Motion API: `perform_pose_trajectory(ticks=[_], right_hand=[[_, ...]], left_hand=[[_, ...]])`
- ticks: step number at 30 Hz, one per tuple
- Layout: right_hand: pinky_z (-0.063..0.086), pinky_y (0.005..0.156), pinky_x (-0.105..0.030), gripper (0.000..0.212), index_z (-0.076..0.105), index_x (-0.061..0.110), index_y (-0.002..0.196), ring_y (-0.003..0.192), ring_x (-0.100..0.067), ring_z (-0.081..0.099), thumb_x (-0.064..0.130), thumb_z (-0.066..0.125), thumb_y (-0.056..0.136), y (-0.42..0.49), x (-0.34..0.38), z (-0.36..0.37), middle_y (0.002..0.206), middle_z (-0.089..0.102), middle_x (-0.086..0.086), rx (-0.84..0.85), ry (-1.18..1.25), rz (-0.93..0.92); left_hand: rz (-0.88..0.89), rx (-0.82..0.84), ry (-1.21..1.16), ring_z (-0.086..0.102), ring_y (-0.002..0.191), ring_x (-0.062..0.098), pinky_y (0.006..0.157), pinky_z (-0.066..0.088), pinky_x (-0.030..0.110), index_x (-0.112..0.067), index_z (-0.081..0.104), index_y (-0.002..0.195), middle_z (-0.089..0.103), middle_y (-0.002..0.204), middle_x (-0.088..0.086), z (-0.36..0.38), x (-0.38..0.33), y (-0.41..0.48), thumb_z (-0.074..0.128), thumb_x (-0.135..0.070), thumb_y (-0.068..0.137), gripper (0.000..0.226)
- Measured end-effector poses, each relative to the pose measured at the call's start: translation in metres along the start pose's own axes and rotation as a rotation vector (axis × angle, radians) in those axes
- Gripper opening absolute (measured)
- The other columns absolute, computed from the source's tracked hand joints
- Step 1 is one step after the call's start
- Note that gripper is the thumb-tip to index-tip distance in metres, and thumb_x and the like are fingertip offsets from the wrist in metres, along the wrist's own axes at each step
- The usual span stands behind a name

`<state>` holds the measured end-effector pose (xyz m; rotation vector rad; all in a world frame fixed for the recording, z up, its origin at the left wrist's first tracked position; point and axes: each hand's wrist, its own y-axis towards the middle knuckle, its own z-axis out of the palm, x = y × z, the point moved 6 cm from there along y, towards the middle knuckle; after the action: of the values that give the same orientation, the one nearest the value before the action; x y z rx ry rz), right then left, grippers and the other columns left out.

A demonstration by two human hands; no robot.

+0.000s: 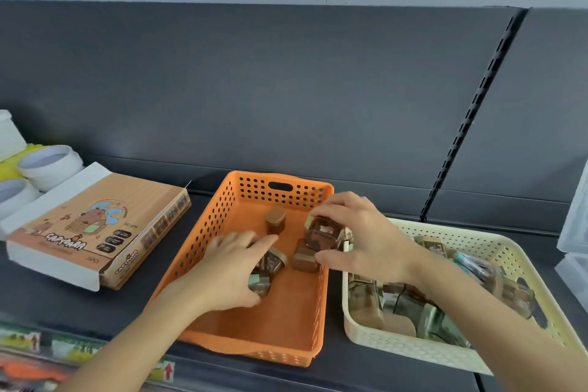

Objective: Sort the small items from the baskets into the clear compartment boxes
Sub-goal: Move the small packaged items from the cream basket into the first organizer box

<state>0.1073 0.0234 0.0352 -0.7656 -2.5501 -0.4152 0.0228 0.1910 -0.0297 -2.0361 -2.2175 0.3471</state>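
An orange perforated basket [203, 245] sits on the dark shelf in the middle. Inside it are a small brown item [275, 220] standing near the back and another brown one [304, 259] by the right wall. My left hand [229, 270] is down in the basket, fingers closed around a small brown and mint item [264, 274]. Over the basket's right rim, my right hand [359, 235] holds a small clear-cased brown item [323, 232]. A cream basket [496, 248] to the right is full of several similar small items.
An orange Capybara-printed box [86, 229] lies left of the orange basket. White and yellow round containers [47, 165] stand at the far left. Clear plastic boxes [576, 232] show at the right edge. A dark back panel rises behind the shelf.
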Motion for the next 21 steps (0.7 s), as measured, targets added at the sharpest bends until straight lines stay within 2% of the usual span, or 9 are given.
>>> perform_pose_trajectory(ticks=[3, 7, 10, 13, 16, 18, 21], right_hand=[[0.037, 0.098, -0.029, 0.059, 0.047, 0.039, 0.131, 0.119, -0.017, 0.033, 0.046, 0.068, 0.076, 0.027, 0.011, 0.026, 0.130, 0.040, 0.006, 0.121, -0.105, -0.025], [0.044, 0.092, -0.037, 0.057, 0.051, 0.026, 0.128, 0.112, -0.026, 0.036, 0.044, 0.065, 0.076, 0.052, 0.016, 0.057, 0.127, 0.043, -0.003, 0.265, -0.405, -0.039], [0.046, 0.091, -0.041, 0.053, 0.053, 0.021, 0.126, 0.112, -0.029, 0.036, 0.038, 0.065, 0.078, 0.061, 0.018, 0.071, 0.128, 0.042, -0.006, 0.344, -0.527, -0.049], [0.042, 0.099, -0.043, 0.060, 0.047, 0.022, 0.135, 0.120, -0.030, 0.035, 0.035, 0.067, 0.080, 0.061, 0.017, 0.072, 0.142, 0.033, -0.003, 0.401, -0.488, -0.059], [0.039, 0.103, -0.036, 0.065, 0.044, 0.024, 0.138, 0.127, -0.024, 0.037, 0.031, 0.070, 0.079, 0.049, 0.019, 0.048, 0.141, 0.036, 0.000, 0.333, -0.300, -0.069], [0.037, 0.105, -0.034, 0.064, 0.044, 0.026, 0.139, 0.132, -0.021, 0.036, 0.027, 0.070, 0.081, 0.037, 0.010, 0.022, 0.144, 0.039, -0.003, 0.222, -0.193, -0.021], [0.028, 0.109, -0.025, 0.062, 0.043, 0.029, 0.140, 0.138, -0.013, 0.030, 0.027, 0.069, 0.083, 0.011, -0.015, -0.013, 0.149, 0.035, 0.002, 0.069, -0.143, 0.072]], left_hand=[[-0.021, -0.005, 0.014, 0.014, 0.141, 0.019, 0.116, 0.010, 0.041, -0.036, -0.006, 0.149, 0.017, 0.151, -0.007, 0.000, 0.009, -0.006, 0.073, -0.049, 0.073, 0.111], [-0.055, -0.023, -0.080, 0.012, 0.142, 0.018, 0.117, 0.010, 0.040, -0.036, -0.010, 0.149, 0.016, 0.152, -0.006, 0.000, 0.020, -0.015, 0.075, -0.050, 0.071, 0.116], [-0.047, -0.042, -0.268, 0.015, 0.141, 0.012, 0.113, 0.023, 0.034, -0.038, -0.008, 0.149, 0.013, 0.153, -0.011, -0.003, 0.021, -0.019, 0.077, -0.049, 0.069, 0.116], [-0.015, -0.069, -0.358, 0.020, 0.139, 0.007, 0.109, 0.031, 0.030, -0.039, -0.002, 0.149, 0.011, 0.154, -0.015, -0.010, 0.015, -0.021, 0.076, -0.050, 0.070, 0.111], [0.018, -0.095, -0.384, 0.024, 0.137, 0.004, 0.108, 0.033, 0.029, -0.040, 0.003, 0.149, 0.013, 0.153, -0.019, -0.019, 0.003, -0.020, 0.074, -0.051, 0.071, 0.106], [0.047, -0.116, -0.384, 0.024, 0.137, 0.004, 0.107, 0.035, 0.030, -0.042, 0.004, 0.148, 0.012, 0.153, -0.021, -0.025, -0.009, -0.019, 0.073, -0.051, 0.072, 0.103], [0.105, -0.124, -0.394, 0.022, 0.138, 0.003, 0.107, 0.035, 0.031, -0.045, 0.005, 0.147, 0.010, 0.154, -0.023, -0.034, -0.035, -0.015, 0.071, -0.051, 0.075, 0.098]])
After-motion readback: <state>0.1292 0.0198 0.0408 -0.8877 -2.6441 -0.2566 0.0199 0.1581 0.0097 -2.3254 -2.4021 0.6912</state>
